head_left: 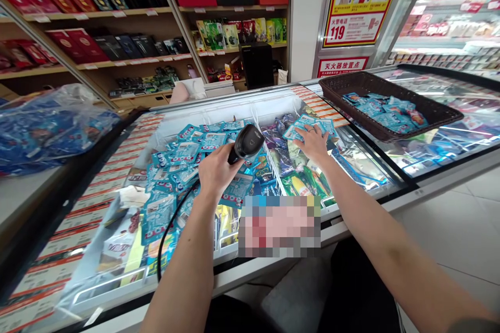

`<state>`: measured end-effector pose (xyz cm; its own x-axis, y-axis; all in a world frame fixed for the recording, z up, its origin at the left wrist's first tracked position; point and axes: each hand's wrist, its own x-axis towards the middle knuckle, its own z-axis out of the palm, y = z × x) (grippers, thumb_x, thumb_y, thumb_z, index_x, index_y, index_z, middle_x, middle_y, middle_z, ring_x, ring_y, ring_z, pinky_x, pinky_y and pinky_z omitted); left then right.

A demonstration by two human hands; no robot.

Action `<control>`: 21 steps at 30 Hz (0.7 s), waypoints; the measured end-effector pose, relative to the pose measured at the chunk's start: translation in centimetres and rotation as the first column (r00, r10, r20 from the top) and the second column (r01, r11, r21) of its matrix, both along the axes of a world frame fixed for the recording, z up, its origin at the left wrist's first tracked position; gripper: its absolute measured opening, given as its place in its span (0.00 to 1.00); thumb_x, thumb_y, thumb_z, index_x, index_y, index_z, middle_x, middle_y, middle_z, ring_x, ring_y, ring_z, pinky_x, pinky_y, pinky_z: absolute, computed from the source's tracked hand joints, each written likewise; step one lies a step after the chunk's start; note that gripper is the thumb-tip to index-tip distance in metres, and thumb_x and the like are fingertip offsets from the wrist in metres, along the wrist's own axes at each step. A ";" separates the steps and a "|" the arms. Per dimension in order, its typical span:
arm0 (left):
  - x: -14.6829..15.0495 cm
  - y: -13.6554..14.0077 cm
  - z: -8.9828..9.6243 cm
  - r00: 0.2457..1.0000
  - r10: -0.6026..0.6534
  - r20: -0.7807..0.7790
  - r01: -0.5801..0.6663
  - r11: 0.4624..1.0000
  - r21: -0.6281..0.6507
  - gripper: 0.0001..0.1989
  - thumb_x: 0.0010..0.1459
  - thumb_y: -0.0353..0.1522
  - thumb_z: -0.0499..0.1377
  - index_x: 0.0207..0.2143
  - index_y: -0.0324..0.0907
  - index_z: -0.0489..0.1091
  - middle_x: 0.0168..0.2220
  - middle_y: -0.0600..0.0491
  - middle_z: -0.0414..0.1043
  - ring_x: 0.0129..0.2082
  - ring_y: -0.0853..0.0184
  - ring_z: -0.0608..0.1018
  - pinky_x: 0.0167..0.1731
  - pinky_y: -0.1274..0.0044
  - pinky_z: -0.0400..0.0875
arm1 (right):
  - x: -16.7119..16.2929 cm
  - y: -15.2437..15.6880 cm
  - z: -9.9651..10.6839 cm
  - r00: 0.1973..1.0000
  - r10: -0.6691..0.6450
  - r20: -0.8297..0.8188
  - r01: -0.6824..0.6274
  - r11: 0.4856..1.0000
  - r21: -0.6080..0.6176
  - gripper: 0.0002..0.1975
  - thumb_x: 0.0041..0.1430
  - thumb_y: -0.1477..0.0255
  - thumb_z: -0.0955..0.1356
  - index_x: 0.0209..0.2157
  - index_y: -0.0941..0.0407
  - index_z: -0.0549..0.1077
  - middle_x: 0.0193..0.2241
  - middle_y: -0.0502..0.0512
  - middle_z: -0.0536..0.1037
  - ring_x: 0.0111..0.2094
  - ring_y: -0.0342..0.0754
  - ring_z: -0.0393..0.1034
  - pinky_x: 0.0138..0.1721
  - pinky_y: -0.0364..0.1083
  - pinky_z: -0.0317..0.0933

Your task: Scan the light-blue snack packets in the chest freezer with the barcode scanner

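My left hand (217,172) is wrapped round the handle of a black barcode scanner (250,141), its head tilted up to the right. A black cable (170,226) trails from it down past my left forearm. Under and beside the scanner lies a wide heap of blue snack packets (182,151). My right hand (312,143) rests with fingers spread on some blue packets (299,128) lying over the right-hand compartment. Purple and green packages (287,158) show beneath them. A white wire divider (274,166) stands between the two compartments.
A brown woven basket (390,132) holding more blue packets sits on the freezer glass at the right. Clear plastic bags of packets (50,130) lie at the left. Shelves of boxes and bottles (128,14) stand behind. The freezer's front rim (273,275) runs close to my legs.
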<state>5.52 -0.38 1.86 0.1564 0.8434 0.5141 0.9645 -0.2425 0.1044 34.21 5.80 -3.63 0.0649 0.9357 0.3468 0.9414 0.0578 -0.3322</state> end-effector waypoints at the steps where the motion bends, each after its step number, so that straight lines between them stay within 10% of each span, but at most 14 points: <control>1: -0.1 0.0 0.0 1.000 0.002 0.001 -0.002 1.000 0.001 0.19 0.52 0.43 0.55 0.45 0.46 0.68 0.41 0.50 0.75 0.39 0.60 0.76 0.29 0.76 0.61 | 0.1 0.1 0.0 1.000 -0.006 0.008 0.006 1.000 -0.004 0.23 0.57 0.59 0.63 0.55 0.45 0.64 0.57 0.56 0.61 0.60 0.67 0.44 0.53 0.74 0.37; 15: -1.0 -0.1 0.7 0.985 0.112 0.132 -0.121 0.991 0.059 0.18 0.51 0.43 0.56 0.42 0.44 0.69 0.37 0.50 0.74 0.39 0.60 0.75 0.30 0.76 0.59 | 0.7 1.0 -0.4 0.992 -0.082 0.091 0.079 0.996 0.036 0.22 0.61 0.60 0.58 0.56 0.47 0.62 0.60 0.55 0.57 0.62 0.64 0.41 0.54 0.73 0.32; 21: -1.3 0.1 0.8 0.974 0.171 0.148 -0.182 0.981 0.070 0.19 0.51 0.43 0.55 0.43 0.44 0.69 0.37 0.50 0.74 0.36 0.61 0.75 0.28 0.76 0.57 | -2.5 -0.3 0.6 0.924 0.378 0.053 -0.382 0.920 0.090 0.23 0.63 0.60 0.56 0.58 0.49 0.59 0.59 0.53 0.59 0.61 0.54 0.48 0.60 0.62 0.38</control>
<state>4.27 -0.32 2.64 -0.0697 0.8049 0.5893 0.9700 -0.0833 0.2285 31.68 5.51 -2.99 -0.3022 0.8497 0.4321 0.8528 0.4435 -0.2758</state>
